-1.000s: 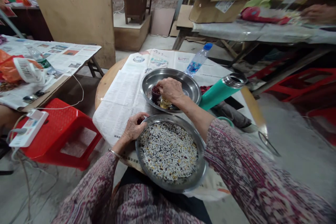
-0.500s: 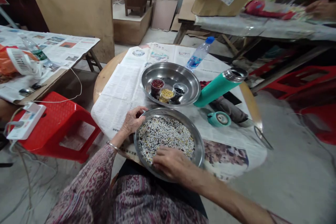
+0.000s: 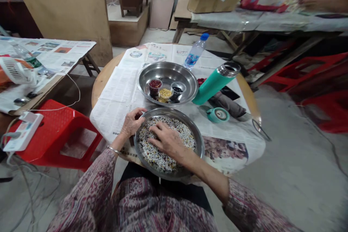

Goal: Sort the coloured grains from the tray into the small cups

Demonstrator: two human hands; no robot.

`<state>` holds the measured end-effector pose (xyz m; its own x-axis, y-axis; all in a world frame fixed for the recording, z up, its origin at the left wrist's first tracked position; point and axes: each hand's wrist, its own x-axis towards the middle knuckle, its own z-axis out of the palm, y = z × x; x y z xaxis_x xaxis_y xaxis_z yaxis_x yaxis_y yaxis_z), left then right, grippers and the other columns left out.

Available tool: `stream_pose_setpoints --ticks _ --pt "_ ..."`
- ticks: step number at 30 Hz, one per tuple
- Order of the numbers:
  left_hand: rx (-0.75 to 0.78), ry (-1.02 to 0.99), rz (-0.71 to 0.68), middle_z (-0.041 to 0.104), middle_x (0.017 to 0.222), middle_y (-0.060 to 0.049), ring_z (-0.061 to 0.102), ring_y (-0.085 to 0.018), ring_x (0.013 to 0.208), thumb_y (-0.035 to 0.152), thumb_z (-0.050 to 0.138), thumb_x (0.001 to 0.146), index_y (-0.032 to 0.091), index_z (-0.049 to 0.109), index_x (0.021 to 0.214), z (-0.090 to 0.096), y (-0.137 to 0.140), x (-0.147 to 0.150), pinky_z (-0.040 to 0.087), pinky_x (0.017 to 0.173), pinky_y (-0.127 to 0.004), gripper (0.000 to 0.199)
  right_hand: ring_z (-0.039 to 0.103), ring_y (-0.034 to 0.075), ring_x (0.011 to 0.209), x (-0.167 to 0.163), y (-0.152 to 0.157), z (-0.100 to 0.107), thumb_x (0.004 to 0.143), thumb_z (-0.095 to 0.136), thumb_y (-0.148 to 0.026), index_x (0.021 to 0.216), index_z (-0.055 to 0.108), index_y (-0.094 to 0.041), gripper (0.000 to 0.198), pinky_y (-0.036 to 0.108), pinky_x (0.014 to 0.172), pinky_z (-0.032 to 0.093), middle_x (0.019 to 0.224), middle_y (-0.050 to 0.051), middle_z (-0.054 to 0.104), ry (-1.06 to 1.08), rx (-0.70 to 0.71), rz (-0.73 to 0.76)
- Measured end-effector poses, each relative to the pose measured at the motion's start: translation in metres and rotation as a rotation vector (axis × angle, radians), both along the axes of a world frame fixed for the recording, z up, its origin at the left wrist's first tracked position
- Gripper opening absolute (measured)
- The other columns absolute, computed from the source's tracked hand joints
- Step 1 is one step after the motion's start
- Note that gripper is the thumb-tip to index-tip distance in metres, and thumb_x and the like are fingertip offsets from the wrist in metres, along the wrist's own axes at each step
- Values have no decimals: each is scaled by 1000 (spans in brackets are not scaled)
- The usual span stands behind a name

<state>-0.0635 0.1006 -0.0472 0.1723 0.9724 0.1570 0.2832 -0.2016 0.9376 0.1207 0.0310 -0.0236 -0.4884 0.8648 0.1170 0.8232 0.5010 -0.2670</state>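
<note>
A round metal basin [image 3: 199, 141] stands at the table's near edge. It holds a mix of white, black and yellow grains and beans [image 3: 163, 165]. My left hand [image 3: 132, 122] grips the basin's left rim, thumb and fingers curled at the edge. Over the mix lies my right hand [image 3: 168, 141], palm down, its fingers apart and touching the grains. Just beyond, a second metal basin [image 3: 168, 66] holds three small clear cups: red beans [image 3: 155, 84], yellow beans [image 3: 165, 93] and black beans [image 3: 178, 90].
On the newspaper-covered round table [image 3: 111, 96], a green thermos [image 3: 214, 85], its cup-like lid [image 3: 218, 115] and a water bottle [image 3: 195, 52] stand to the right. A red stool [image 3: 58, 130] bears a power strip [image 3: 24, 132]. Another person's hand [image 3: 317, 1] shows at the back right.
My right hand has moved from the basin's near side up toward its middle left, and its fingers have spread. My left hand stays on the rim. The whole view has shifted slightly.
</note>
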Motion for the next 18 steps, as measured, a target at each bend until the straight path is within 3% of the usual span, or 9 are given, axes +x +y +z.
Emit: stream_pose_setpoints --ticks 2,4,8,12,18 --pt "10 4 7 49 67 5 44 -10 61 18 58 74 17 67 99 0 1 0 37 60 -20 27 59 19 92 -3 -8 2 91 56 -18 97 64 -20 10 28 72 45 99 7 64 -43 -51 93" --pt "13 2 1 49 67 5 44 -10 61 19 58 74 17 67 98 -1 1 0 37 59 -21 26 59 18 84 9 -12 5 88 53 -8 91 64 -20 17 28 68 43 91 6 64 -97 -70 82" --pt "17 -12 -10 48 65 6 43 -9 60 16 58 73 17 68 97 -4 2 0 37 59 -20 26 60 21 90 51 -8 6 87 48 -6 97 64 -20 24 31 75 46 98 9 65 -118 24 -148" --pt "17 -16 -9 47 65 6 43 -9 60 17 59 73 16 68 98 -5 2 -1 36 59 -20 27 62 27 98 63 -4 -1 92 51 -20 111 62 -16 22 37 80 50 107 14 65 -108 48 -291" --pt "30 2 -10 48 65 6 43 -9 60 20 59 75 16 68 98 -5 1 -2 36 60 -21 25 65 19 93 30 -27 4 92 52 -16 104 63 -21 18 33 84 52 100 6 67 233 -159 -82"
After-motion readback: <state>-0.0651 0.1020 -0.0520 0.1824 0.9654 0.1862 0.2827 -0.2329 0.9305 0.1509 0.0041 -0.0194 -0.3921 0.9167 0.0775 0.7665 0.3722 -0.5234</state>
